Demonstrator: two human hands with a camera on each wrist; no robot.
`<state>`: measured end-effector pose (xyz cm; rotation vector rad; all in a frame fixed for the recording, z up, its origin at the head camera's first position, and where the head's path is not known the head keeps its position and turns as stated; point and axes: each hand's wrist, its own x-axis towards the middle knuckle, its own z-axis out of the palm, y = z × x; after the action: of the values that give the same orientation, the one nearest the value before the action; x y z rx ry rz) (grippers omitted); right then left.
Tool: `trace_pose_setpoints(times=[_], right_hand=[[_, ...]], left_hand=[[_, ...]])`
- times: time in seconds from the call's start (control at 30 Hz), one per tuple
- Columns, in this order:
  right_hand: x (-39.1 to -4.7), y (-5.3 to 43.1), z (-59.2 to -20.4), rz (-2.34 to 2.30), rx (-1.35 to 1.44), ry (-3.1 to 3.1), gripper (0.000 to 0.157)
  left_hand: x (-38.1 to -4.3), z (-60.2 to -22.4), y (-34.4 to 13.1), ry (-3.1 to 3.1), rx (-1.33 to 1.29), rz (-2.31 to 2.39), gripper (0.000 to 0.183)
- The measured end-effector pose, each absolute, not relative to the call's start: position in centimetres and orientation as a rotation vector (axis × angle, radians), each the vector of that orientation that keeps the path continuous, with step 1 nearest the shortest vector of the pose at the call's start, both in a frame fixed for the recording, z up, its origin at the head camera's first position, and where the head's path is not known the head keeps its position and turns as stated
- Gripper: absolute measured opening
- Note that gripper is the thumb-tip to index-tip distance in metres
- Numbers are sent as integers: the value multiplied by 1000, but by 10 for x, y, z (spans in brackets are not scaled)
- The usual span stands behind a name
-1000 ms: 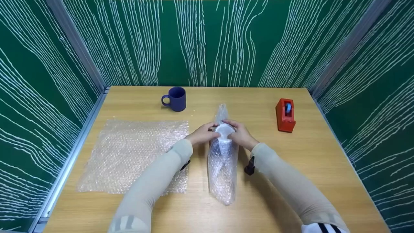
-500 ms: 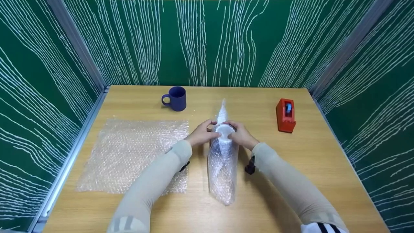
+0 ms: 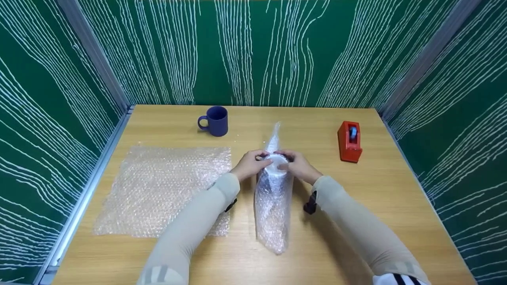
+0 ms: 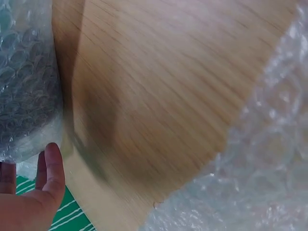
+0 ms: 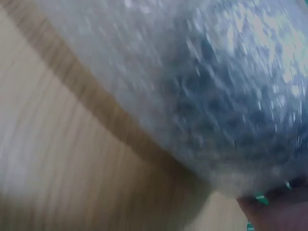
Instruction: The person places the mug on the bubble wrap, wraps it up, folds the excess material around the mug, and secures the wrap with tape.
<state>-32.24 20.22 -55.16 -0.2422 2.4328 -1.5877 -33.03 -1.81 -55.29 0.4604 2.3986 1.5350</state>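
Observation:
A bundle rolled in bubble wrap (image 3: 272, 213) lies lengthwise on the table in the head view, with a white round end (image 3: 276, 164) facing up at its far part. Something dark blue shows through the wrap (image 5: 231, 101) in the right wrist view. My left hand (image 3: 250, 163) grips the left side of that round end, thumb over its face; its fingertips (image 4: 54, 153) touch the wrapped edge in the left wrist view. My right hand (image 3: 300, 166) holds the right side, thumb likewise over the face. Beyond the hands a pointed flap of wrap (image 3: 274, 138) sticks out.
A flat bubble wrap sheet (image 3: 170, 186) lies on the table (image 3: 324, 237) at the left, partly under the left sleeve. A blue mug (image 3: 218, 122) stands at the back, and a red tape dispenser (image 3: 349, 142) at the back right. Green panels (image 3: 206, 51) enclose the table.
The pointed flap has lifted and swung slightly right. Both hands have shifted a little toward the person, still on the bundle's round end.

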Motion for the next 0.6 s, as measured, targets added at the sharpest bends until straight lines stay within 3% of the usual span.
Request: trace_pose_setpoints(times=[0.3,0.6], right_hand=[[-331,221,-544,-1743,-97,2289,44],[-348,222,-562,-1766,153,2315,59]], left_hand=[[-332,-551,-17,2391,407,1574,35],[-338,-553,-15,2352,420,1562,35]])
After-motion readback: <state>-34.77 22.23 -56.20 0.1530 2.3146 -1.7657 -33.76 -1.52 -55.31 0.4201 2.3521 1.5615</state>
